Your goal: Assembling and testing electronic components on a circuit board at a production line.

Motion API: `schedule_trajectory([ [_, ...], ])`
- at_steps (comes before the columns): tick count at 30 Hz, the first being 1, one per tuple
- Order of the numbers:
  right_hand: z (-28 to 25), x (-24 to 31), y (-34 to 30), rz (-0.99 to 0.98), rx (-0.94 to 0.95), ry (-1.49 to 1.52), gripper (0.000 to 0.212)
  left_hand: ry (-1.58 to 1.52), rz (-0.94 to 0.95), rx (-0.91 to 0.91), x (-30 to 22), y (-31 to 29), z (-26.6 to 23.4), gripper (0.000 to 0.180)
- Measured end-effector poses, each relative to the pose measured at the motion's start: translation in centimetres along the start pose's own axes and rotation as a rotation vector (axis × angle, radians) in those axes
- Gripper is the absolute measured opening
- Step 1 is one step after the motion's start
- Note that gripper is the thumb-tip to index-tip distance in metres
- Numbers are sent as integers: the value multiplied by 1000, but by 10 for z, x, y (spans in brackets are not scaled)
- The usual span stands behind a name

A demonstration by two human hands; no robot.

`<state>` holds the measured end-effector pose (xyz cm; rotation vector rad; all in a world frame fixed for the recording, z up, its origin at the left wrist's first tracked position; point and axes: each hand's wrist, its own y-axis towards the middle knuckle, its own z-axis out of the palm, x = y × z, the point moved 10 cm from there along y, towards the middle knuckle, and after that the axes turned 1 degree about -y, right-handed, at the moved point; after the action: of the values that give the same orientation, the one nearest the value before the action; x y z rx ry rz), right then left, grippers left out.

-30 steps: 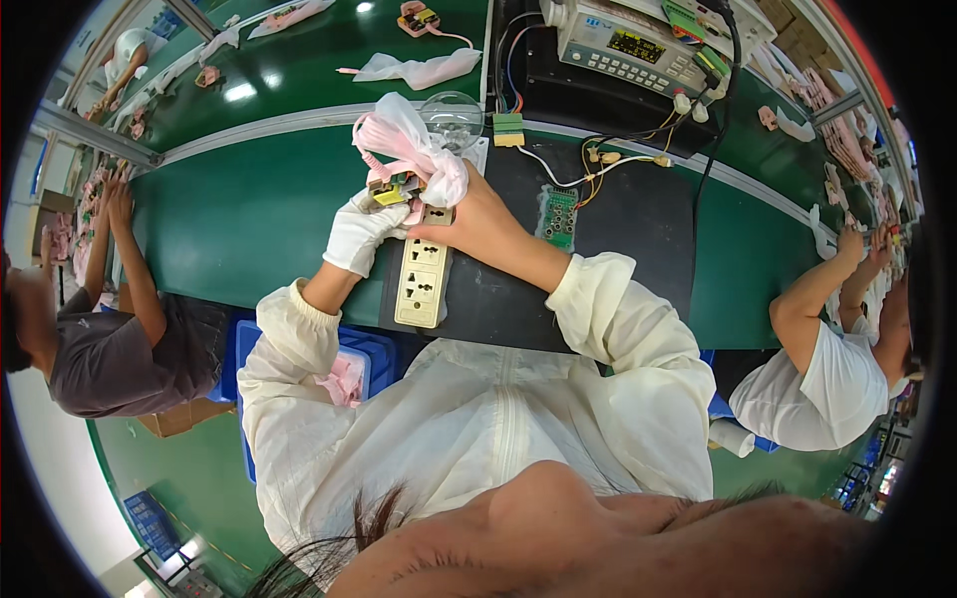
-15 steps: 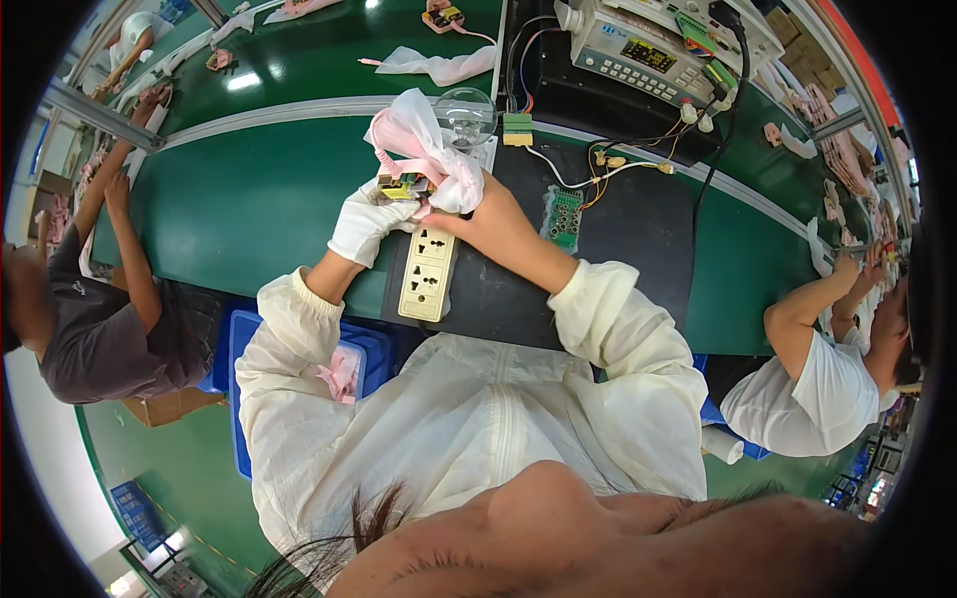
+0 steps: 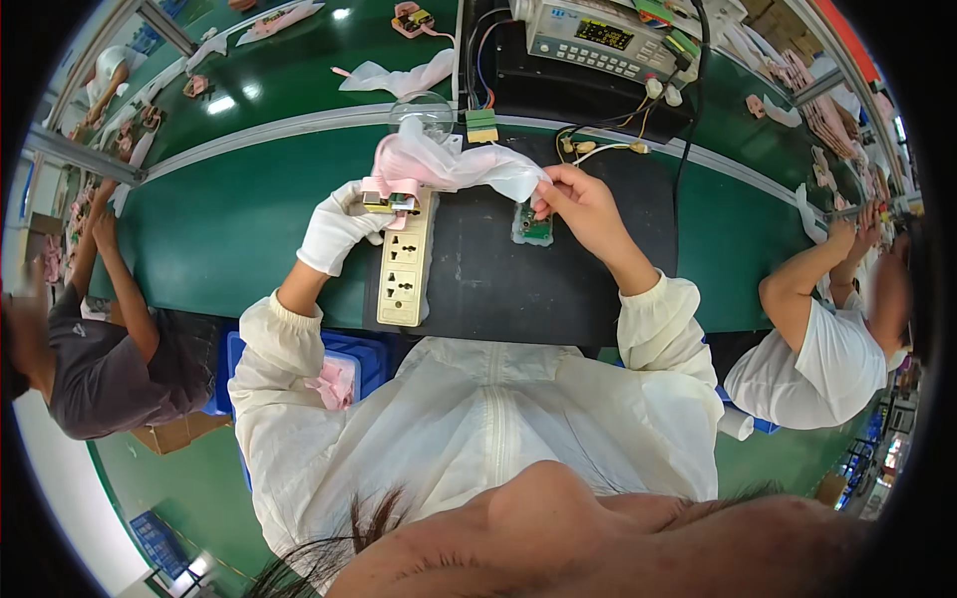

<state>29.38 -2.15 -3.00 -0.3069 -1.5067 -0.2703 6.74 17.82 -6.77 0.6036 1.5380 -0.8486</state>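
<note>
My left hand, in a white glove, is closed round a small circuit-board assembly with yellow and black parts, just above the far end of a cream power strip. Pink material joins the assembly to a thin whitish plastic bag, stretched out toward the right. At the bag's far right end my bare right hand pinches it between thumb and fingers. Under that end lies a green circuit board, partly covered by the bag and fingers.
A black mat lies under my hands on the green table. Behind it stand a grey test instrument, a green terminal block with wires and a clear glass bulb. Co-workers sit left and right.
My right hand has moved right, away from the left, drawing the bunched bag out lengthwise. The left hand keeps hold of the assembly. The whole view has shifted slightly.
</note>
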Motion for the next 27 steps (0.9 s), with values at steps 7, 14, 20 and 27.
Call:
schedule_trajectory([
  [7,-40,-24,-7,35,-160,72,17,235,-159,75,-3,7,0,49],
  [14,-38,-14,-13,-54,-139,29,15,182,-143,177,-1,12,8,51],
  [20,-21,14,-40,-259,-206,-224,10,-234,-77,75,13,52,-39,47],
  [27,-1,35,-51,-399,-190,-683,9,965,759,-316,-89,110,-17,47],
])
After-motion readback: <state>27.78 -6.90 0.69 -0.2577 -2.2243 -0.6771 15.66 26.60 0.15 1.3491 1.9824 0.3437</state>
